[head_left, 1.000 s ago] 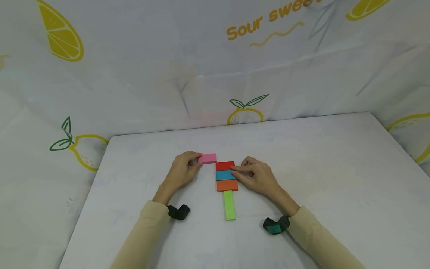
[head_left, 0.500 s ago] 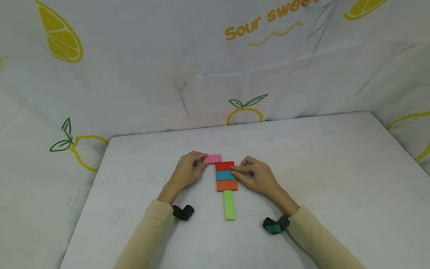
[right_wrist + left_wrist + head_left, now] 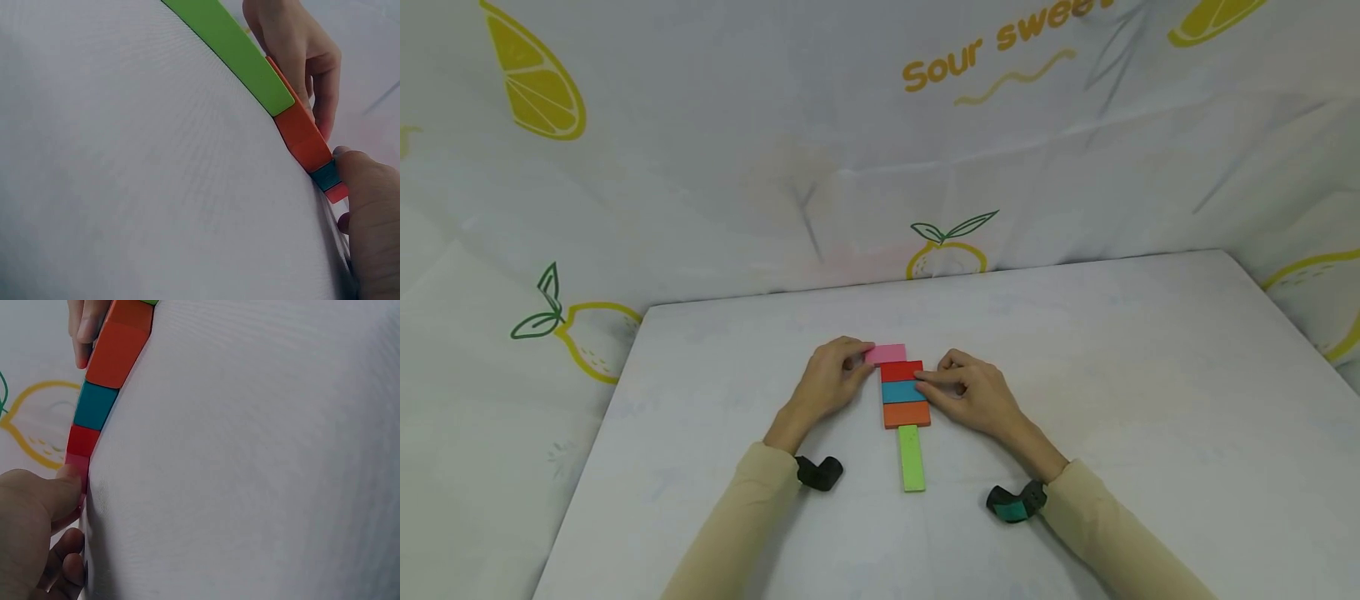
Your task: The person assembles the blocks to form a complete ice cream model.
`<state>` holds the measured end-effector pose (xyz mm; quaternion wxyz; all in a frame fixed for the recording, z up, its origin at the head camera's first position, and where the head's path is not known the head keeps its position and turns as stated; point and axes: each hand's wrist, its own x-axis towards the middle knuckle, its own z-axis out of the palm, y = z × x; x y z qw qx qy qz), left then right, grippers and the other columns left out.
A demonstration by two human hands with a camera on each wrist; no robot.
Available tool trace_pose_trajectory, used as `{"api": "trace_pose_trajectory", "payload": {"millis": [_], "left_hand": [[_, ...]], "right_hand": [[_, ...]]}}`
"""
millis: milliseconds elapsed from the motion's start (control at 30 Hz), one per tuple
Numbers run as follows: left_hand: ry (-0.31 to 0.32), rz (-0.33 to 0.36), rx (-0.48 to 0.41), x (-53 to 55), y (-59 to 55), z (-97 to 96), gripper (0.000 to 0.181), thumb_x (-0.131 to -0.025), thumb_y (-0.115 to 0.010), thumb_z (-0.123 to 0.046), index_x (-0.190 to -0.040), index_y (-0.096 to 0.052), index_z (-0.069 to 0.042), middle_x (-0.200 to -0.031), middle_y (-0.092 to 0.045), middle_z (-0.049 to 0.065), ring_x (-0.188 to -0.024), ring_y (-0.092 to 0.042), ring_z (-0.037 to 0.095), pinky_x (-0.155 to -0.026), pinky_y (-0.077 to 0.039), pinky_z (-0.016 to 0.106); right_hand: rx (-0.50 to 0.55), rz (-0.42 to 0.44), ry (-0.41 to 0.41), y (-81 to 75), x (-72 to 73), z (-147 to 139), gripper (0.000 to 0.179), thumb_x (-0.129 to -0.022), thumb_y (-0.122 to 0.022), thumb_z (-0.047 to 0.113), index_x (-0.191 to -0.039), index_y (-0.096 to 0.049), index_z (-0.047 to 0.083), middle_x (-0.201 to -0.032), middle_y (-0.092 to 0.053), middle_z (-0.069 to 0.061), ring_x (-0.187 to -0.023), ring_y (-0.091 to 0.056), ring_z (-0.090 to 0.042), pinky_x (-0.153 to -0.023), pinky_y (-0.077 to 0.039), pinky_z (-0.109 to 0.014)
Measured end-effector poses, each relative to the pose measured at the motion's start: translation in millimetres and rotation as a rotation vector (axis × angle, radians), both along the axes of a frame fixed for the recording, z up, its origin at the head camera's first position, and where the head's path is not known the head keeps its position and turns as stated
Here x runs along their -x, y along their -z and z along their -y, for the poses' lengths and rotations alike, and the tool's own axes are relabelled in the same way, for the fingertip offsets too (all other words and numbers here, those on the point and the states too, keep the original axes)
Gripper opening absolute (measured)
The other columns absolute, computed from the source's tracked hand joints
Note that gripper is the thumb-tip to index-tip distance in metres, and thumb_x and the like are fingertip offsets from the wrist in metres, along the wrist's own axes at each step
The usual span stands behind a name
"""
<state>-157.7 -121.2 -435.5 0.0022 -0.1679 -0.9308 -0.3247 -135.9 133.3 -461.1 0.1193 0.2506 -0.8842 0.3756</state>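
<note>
My left hand (image 3: 829, 379) pinches the left end of a pink block (image 3: 891, 353) between thumb and forefinger. The block lies along the far side of a red block (image 3: 897, 371), shifted a little to the left of it. Below the red one, a blue block (image 3: 901, 392) and an orange block (image 3: 906, 414) lie flush in a stack of rows. A light green block (image 3: 912, 458) points lengthwise toward me from the orange one. At the right ends of the red and blue blocks, the thumb and forefinger of my right hand (image 3: 973, 390) rest against them.
White cloth covers the table (image 3: 1112, 375), and a white curtain (image 3: 715, 167) with lemon prints hangs behind its far edge. A dark wrist camera (image 3: 820, 473) juts from the left sleeve, another camera (image 3: 1017, 502) from the right.
My left hand has slid the pink block to the right, from beyond the red block's left corner to along its far edge. The right hand and the other blocks stay put.
</note>
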Motion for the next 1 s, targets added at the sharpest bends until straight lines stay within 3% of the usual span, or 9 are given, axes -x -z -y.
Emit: {"api": "trace_pose_trajectory", "payload": {"millis": [200,467,1000], "left_hand": [[0.006,-0.007,-0.056,1.2,2.6,3.2,0.039,-0.093,-0.074,-0.017,-0.131,-0.07,-0.008,-0.117,-0.072,0.011,-0.089,-0.06,0.019,-0.08,-0.055,0.029],[-0.058,-0.019,-0.178,5.4,5.3,9.4,0.021,-0.092,-0.072,-0.014,-0.111,-0.077,-0.004,-0.097,-0.072,0.01,-0.077,-0.058,0.015,-0.07,-0.051,0.022],[-0.046,0.03,-0.138,7.4,3.2,3.5,0.023,-0.093,-0.073,-0.016,-0.113,-0.076,-0.006,-0.107,-0.074,0.01,-0.084,-0.06,0.017,-0.076,-0.052,0.024]], "right_hand": [[-0.008,0.004,0.006,0.5,-0.5,-0.4,0.022,-0.084,-0.084,0.024,-0.103,-0.083,0.013,-0.082,-0.062,0.004,-0.065,-0.043,-0.001,-0.054,-0.036,-0.017],[-0.013,0.033,0.007,-0.1,-0.6,-0.5,0.023,-0.085,-0.084,0.025,-0.106,-0.083,0.014,-0.083,-0.062,0.004,-0.067,-0.045,-0.002,-0.056,-0.037,-0.017],[-0.017,0.018,-0.001,-0.1,-0.8,0.0,0.023,-0.084,-0.084,0.024,-0.105,-0.083,0.014,-0.084,-0.063,0.004,-0.067,-0.045,-0.002,-0.056,-0.038,-0.017]]}}
